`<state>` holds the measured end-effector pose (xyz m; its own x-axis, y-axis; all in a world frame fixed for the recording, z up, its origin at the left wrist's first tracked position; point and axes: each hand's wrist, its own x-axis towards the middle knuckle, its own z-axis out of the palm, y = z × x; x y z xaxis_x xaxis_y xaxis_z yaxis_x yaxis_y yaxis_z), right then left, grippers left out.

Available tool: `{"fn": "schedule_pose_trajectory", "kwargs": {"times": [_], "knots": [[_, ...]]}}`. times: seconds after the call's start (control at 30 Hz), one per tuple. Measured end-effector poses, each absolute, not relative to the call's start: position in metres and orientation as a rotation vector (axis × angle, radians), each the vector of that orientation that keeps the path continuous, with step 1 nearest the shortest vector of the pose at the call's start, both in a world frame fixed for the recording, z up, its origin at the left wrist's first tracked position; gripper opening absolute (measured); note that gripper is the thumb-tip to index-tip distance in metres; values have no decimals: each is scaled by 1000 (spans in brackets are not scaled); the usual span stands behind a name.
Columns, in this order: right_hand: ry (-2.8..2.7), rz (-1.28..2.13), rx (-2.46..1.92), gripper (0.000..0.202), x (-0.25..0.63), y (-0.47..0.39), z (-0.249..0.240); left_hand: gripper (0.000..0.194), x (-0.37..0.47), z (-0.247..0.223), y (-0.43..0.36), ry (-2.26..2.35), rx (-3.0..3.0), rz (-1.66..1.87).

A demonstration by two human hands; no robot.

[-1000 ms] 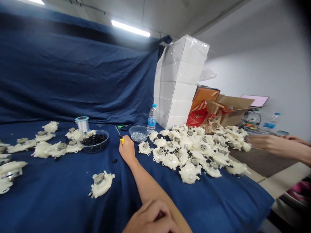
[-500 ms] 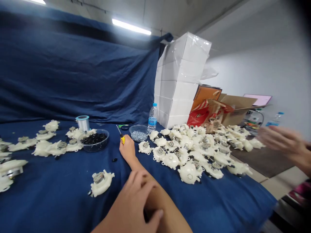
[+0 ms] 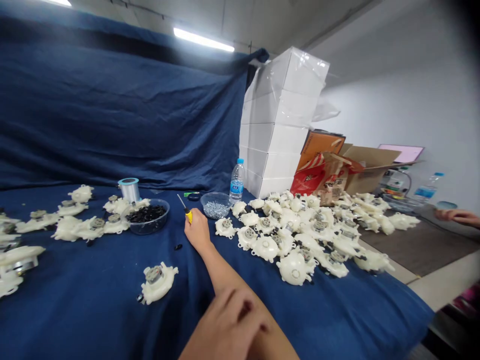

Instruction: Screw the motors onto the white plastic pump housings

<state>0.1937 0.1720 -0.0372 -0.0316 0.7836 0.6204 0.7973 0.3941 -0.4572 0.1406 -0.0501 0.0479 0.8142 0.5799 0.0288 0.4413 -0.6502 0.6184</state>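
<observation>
My right hand (image 3: pixel 197 231) is closed around the yellow handle of a screwdriver (image 3: pixel 188 216), its metal shaft pointing up and left. My left hand (image 3: pixel 233 322) lies over my right forearm, fingers bent and slightly blurred, with a gap between thumb and fingers and nothing seen in it. Left of my right hand, a small black part (image 3: pixel 178 247) rests on the blue cloth. Nearer to me sits a single cream plastic housing (image 3: pixel 159 283) with a grey metal motor on it. A clear bowl of small screws (image 3: pixel 215 205) stands just beyond my right hand.
Many cream housings (image 3: pixel 294 220) are heaped at right, others (image 3: pixel 75 227) at left. A bowl of black parts (image 3: pixel 147 218), a wire spool (image 3: pixel 129 190) and a water bottle (image 3: pixel 236 182) stand behind. White boxes (image 3: pixel 279 125) are stacked at back. Another person's hand (image 3: pixel 459 217) shows at far right.
My left hand has moved right and down along my right forearm, and its fingers have curled in. The other person's hand has moved away right. My right hand stays put with the screwdriver.
</observation>
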Motion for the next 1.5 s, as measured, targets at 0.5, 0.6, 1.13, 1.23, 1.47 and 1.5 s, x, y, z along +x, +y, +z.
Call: {"fn": "schedule_pose_trajectory", "kwargs": {"times": [0.5, 0.6, 1.13, 1.23, 1.47, 1.5], "knots": [[-1799, 23, -1395, 27, 194, 176, -38, 39, 144, 50, -53, 839, 2335, 433], [-1786, 32, -1405, 27, 194, 177, -39, 54, 143, 46, -50, 982, 2373, 547], [-1786, 58, -1393, 29, 196, 180, -42, 37, 131, 38, -51, 789, 2206, 506], [-1784, 68, -1390, 29, 196, 179, -42, 59, 130, 33, -52, 982, 2258, 612], [-1794, 93, -1377, 26, 196, 178, -41, 33, 135, 40, -55, 707, 2254, 419], [-1789, 95, -1377, 26, 196, 178, -41, 46, 135, 40, -55, 796, 2263, 478]]}}
